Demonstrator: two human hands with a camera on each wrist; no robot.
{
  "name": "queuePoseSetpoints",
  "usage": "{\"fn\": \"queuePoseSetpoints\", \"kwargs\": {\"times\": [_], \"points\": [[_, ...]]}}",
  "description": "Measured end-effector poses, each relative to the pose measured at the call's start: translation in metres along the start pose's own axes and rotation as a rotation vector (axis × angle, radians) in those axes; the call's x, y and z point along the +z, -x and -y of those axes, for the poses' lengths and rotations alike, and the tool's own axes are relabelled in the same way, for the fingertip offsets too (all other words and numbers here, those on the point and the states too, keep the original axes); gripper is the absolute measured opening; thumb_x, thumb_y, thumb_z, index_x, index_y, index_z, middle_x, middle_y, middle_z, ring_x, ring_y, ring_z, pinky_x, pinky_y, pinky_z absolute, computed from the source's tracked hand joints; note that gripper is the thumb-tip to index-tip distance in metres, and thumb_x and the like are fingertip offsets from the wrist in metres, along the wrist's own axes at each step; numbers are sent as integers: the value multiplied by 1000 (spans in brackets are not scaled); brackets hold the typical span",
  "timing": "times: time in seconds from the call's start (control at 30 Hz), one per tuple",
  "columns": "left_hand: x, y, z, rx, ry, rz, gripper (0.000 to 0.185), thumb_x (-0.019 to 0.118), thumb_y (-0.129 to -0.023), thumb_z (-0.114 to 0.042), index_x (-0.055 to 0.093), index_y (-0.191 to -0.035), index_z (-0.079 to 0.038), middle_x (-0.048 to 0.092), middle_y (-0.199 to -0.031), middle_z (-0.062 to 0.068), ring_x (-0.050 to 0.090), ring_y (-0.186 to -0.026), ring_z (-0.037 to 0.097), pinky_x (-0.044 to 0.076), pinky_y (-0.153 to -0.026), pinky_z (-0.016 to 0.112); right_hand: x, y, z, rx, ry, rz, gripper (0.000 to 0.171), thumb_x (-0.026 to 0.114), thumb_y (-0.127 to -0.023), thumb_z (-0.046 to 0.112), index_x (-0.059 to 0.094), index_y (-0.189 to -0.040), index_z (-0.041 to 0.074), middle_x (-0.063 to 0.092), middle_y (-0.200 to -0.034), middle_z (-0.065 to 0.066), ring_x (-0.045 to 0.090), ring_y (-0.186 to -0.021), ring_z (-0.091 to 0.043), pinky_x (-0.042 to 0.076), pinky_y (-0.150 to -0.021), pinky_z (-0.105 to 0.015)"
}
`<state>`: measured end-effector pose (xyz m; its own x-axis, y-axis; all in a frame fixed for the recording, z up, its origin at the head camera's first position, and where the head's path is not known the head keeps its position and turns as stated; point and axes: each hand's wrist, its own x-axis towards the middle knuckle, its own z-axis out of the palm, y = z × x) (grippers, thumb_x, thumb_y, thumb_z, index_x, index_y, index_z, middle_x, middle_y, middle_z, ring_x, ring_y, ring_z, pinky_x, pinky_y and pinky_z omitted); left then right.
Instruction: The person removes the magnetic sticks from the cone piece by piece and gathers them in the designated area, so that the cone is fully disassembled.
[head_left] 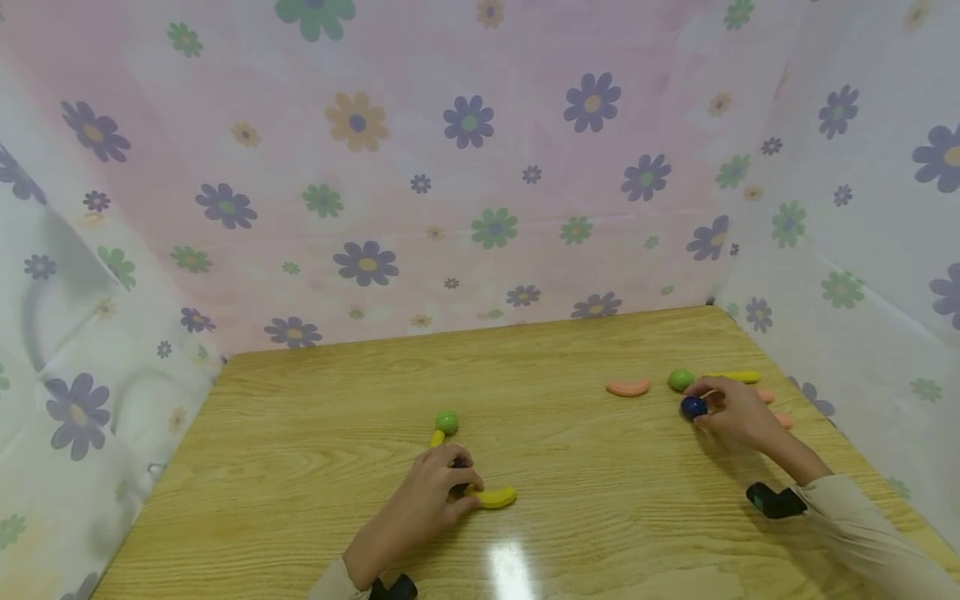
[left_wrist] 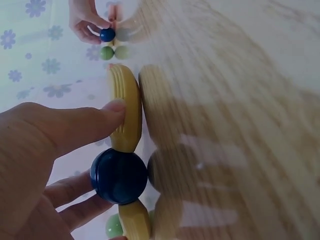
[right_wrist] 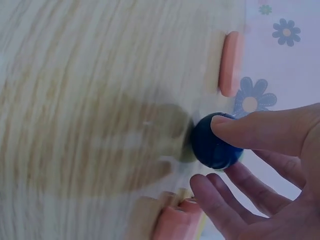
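Observation:
In the head view my left hand [head_left: 431,492] bends over a short row of pieces on the table. Its thumb presses a curved yellow piece [left_wrist: 129,85], while fingers curl behind a dark blue ball [left_wrist: 120,175] touching that piece's end. Another yellow piece [left_wrist: 134,217] adjoins the ball's other side, and beyond it sits a green ball [head_left: 447,422]. Over at the right, my right hand [head_left: 738,412] pinches a second dark blue ball [right_wrist: 212,142] between thumb and fingers, low at the tabletop.
A pink curved piece [head_left: 628,387] lies left of a second green ball [head_left: 681,380]. Behind my right hand are a long yellow piece [head_left: 738,377] and pink pieces [right_wrist: 172,222], partly hidden. Flower-patterned cloth [head_left: 465,183] walls the wooden table [head_left: 337,408] at back and sides.

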<state>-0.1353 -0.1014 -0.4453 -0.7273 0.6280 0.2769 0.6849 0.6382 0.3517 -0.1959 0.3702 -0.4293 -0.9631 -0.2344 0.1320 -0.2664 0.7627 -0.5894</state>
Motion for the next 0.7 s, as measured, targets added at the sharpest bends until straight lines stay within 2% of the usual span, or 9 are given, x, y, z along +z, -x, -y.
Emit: {"fn": "queuePoseSetpoints", "kwargs": {"times": [0.13,0.27,0.5,0.63,0.7], "points": [[-6,0,5,-29,73,27,24,77,-80,-26,71,-102,-18,54,-112,-2,53,-100,16,47,-85,40,-3,2,4,-23,32,-19,39,76,-75,0,61,-111,-4,56,-112,-29,56,-98,-47,51,-73,-51],[-14,-1,11,-46,108,46,28,78,-80,-21,69,-106,-16,53,-116,1,54,-103,20,49,-83,38,-6,3,13,-45,51,-39,39,76,-76,0,61,-112,-4,53,-116,-29,51,-102,-49,51,-71,-49],[-20,-1,17,-59,121,121,19,73,-84,-19,72,-103,-18,54,-113,-1,53,-104,19,49,-85,38,-4,5,42,-149,77,-83,36,76,-77,2,63,-110,-2,59,-109,-19,54,-98,-39,50,-70,-45],[-17,-1,19,-49,126,116,20,72,-85,-19,72,-104,-18,56,-110,-4,54,-100,15,49,-83,35,2,6,62,-198,43,-64,33,76,-79,6,63,-110,4,59,-108,-13,56,-79,-26,49,-62,-33],[-15,-1,19,-42,128,104,21,73,-84,-19,72,-105,-17,57,-108,-4,55,-97,14,49,-81,33,5,7,71,-216,21,-48,32,76,-80,7,63,-109,7,59,-108,-9,55,-78,-21,48,-61,-31]]}}
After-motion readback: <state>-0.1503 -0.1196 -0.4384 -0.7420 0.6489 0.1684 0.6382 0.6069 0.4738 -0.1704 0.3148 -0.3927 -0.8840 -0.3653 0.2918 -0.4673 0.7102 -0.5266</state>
